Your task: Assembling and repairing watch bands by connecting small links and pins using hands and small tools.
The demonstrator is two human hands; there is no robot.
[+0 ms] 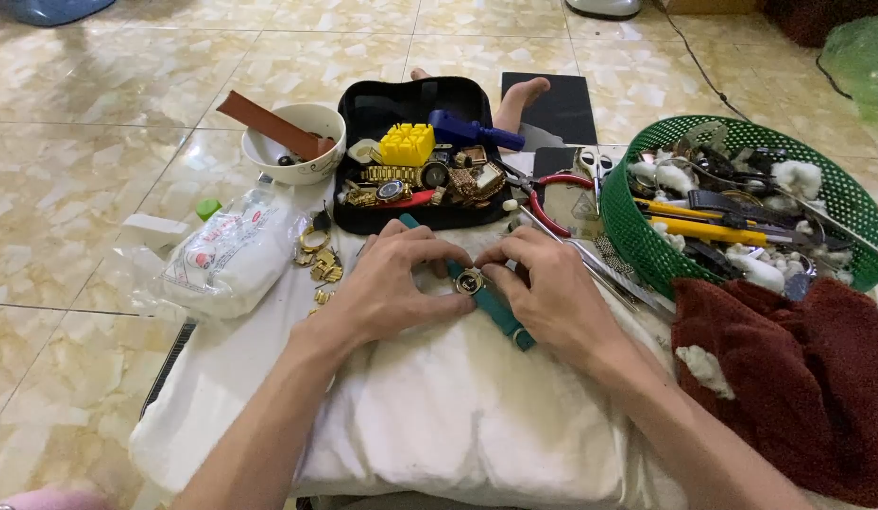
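The wristwatch (471, 281), a small gold-rimmed case on a teal strap (500, 312), lies on the white folded cloth (458, 416) in the middle of the scene, strap running from far left to near right. From here I see my left hand (387, 288) pinching it from the left, thumb and forefinger closed against the case and the far stretch of strap, and my right hand (552, 293) gripping from the right, fingertips closed on the case edge with the palm over the near stretch of strap. I judge the watch to be light and small, the case hard and smooth enough to slip, its glass face easy to scratch. The strap looks limp and would flop if lifted by one end, so the best hold is on the case rim, fingers on opposite sides, the soft cloth steadying it underneath.

Just beyond, a black tray (363, 109) holds gold watch parts, a yellow block (407, 144) and a blue tool (472, 130). Red-handled pliers (543, 203) lie to its right. Further right, a green basket (628, 227) is filled with tools and cotton tufts, and a dark red towel (798, 378) lies near it. To the left are a white bowl (269, 151) with a brown strap (269, 123) across it, loose gold links (318, 260) and a plastic bag (226, 260).
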